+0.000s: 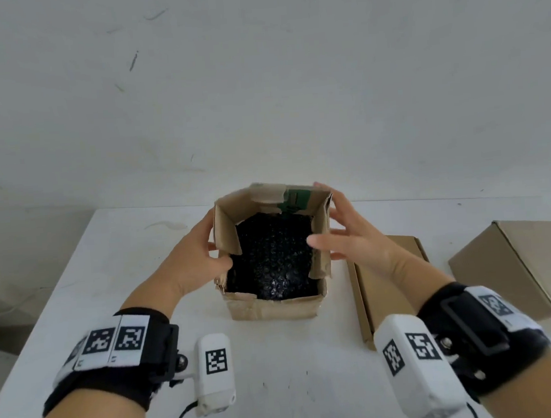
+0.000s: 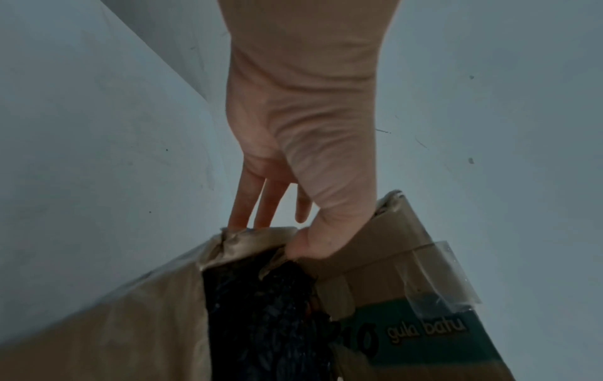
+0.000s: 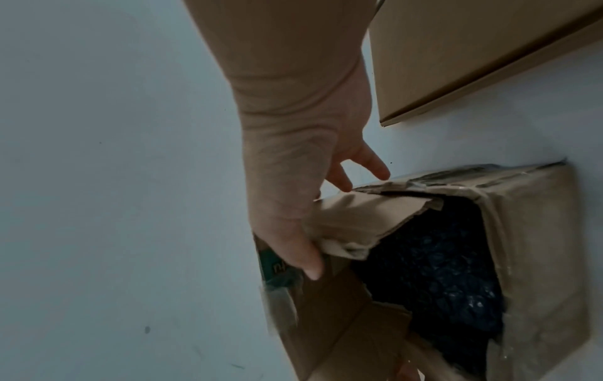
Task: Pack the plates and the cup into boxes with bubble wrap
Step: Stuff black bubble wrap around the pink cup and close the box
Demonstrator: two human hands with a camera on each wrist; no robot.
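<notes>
A small worn cardboard box stands upright on the white table, its top flaps raised. Black bubble wrap fills its inside and hides whatever lies under it. My left hand holds the left flap, thumb on the inner face and fingers behind it. My right hand holds the right flap the same way, thumb inside. The left wrist view shows the left hand, the box and the wrap. The right wrist view shows the right hand, the box and the wrap. No plate or cup shows.
A flat closed cardboard box lies just right of the small box, also in the right wrist view. A larger closed box sits at the far right. A white wall rises behind the table. The table's left edge runs diagonally.
</notes>
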